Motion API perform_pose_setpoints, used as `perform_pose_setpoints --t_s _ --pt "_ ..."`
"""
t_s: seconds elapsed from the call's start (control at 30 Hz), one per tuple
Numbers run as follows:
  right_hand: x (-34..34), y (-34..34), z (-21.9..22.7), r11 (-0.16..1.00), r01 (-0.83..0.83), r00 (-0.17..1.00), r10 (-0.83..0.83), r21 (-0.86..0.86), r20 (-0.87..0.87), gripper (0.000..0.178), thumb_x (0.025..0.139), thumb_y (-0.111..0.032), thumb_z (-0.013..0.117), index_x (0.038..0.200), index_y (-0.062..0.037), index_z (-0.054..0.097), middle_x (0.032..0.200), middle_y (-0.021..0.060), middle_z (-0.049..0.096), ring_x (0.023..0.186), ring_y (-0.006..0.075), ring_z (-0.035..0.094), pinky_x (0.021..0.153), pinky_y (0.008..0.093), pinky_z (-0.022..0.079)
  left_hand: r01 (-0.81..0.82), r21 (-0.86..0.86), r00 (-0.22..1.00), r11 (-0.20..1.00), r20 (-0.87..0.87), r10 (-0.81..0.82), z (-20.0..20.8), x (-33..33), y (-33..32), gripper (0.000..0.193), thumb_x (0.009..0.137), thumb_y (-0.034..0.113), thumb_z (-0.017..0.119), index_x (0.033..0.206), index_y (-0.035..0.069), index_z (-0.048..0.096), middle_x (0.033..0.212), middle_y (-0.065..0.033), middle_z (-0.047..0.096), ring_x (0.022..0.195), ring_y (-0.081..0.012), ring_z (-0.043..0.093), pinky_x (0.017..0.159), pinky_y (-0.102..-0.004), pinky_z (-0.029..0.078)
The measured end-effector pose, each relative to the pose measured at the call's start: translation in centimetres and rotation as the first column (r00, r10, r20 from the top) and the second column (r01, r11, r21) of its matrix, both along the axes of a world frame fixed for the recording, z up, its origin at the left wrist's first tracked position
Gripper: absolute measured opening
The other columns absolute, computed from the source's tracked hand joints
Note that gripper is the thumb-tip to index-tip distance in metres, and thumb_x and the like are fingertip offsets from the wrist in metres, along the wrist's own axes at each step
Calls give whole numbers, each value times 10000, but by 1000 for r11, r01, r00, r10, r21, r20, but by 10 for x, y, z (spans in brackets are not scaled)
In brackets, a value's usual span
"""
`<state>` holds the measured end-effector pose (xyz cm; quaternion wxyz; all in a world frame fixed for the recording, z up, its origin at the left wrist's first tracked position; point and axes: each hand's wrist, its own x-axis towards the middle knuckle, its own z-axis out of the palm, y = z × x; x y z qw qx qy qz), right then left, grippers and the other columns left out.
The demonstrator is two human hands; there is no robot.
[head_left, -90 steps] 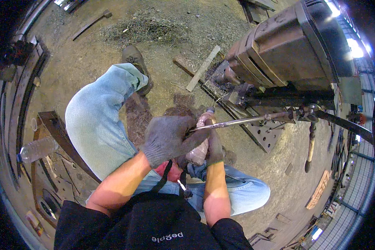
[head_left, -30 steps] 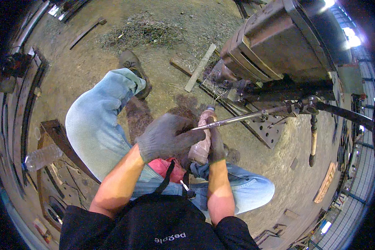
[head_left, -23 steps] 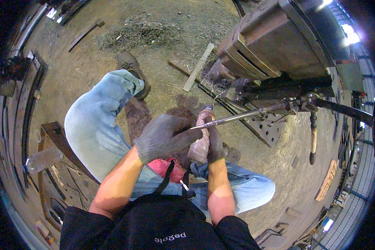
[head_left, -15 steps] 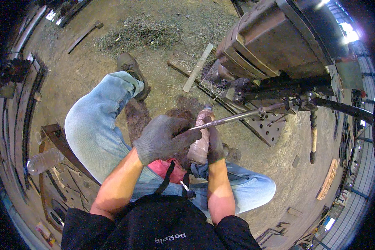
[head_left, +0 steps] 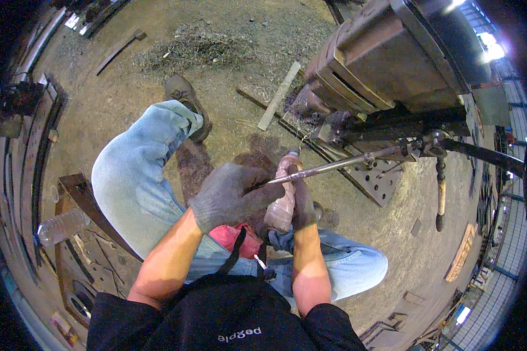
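The cloudy brown bottle (head_left: 280,209) sits in your right hand (head_left: 302,205), between your two gloves and in front of your lap. Its neck points just past 12 o'clock, its base toward you. The plastic looks pinkish brown; you cannot tell from here whether that is dirt on the wall or something inside.

Your right hand is wrapped around the bottle from its 3 o'clock side. Your left hand (head_left: 234,196), on the bottle's 9 o'clock side, has thumb and fingers closed on the near end of a metal rod (head_left: 328,167). The rod crosses over the bottle in view, running between 2 and 3 o'clock toward a joint (head_left: 433,143) below the big brown machine (head_left: 386,73), which stands at about 1 o'clock. Whether rod and bottle touch is unclear.

A second container, a clear bottle (head_left: 64,227) with a blue cap, lies on its side near 9 o'clock, well apart from your hands; its contents cannot be made out.

A flat strip (head_left: 279,96) lies at 12 o'clock, a plate with holes (head_left: 373,186) near 3, and a heap of shavings (head_left: 199,48) at 11.
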<state>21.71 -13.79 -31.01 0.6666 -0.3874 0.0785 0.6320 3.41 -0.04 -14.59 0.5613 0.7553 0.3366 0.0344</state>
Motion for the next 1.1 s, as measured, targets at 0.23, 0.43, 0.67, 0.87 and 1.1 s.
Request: perform_pose_setpoints --t_s 0.23,0.43,0.67,0.87,1.1 --pt "2 -3 -6 1000 -16 999 16 -2 28 445 1018 -386 621 1335 -76 591 1167 20 644 1041 155 612 932 285 507 2 -7 1000 1000 29 -1 -1 0 -1 473 895 543 658 945 79 737 745 -207 661 700 -416 666 619 -478 505" --pt "4 -7 -17 997 -5 993 14 -81 115 335 1062 -405 543 1263 -145 608 1072 -31 611 952 109 581 832 268 493 5 -12 1000 1000 19 -5 3 2 0 467 894 546 658 962 92 745 766 -210 666 717 -417 670 625 -481 507" --pt "-1 3 0 988 -22 988 45 -150 149 338 1063 -399 544 1269 -136 601 1087 -27 610 959 118 572 844 277 492 -14 -39 1000 999 20 15 2 0 -1 471 894 545 659 960 88 747 761 -207 670 718 -413 680 626 -471 511" --pt "6 -5 -26 1000 21 989 -19 -9 149 389 1054 -356 563 1326 -80 585 1162 12 625 1042 147 586 934 288 488 -4 0 1000 1000 14 4 -1 1 -1 479 892 546 663 917 73 738 747 -212 659 711 -419 674 620 -472 507" --pt "0 3 7 998 13 999 -10 -62 47 300 1071 -333 547 1268 -112 597 1066 -24 613 973 103 582 854 278 493 -13 44 1000 999 15 12 -3 1 -2 490 885 554 668 904 69 731 741 -223 648 699 -428 662 610 -474 500"
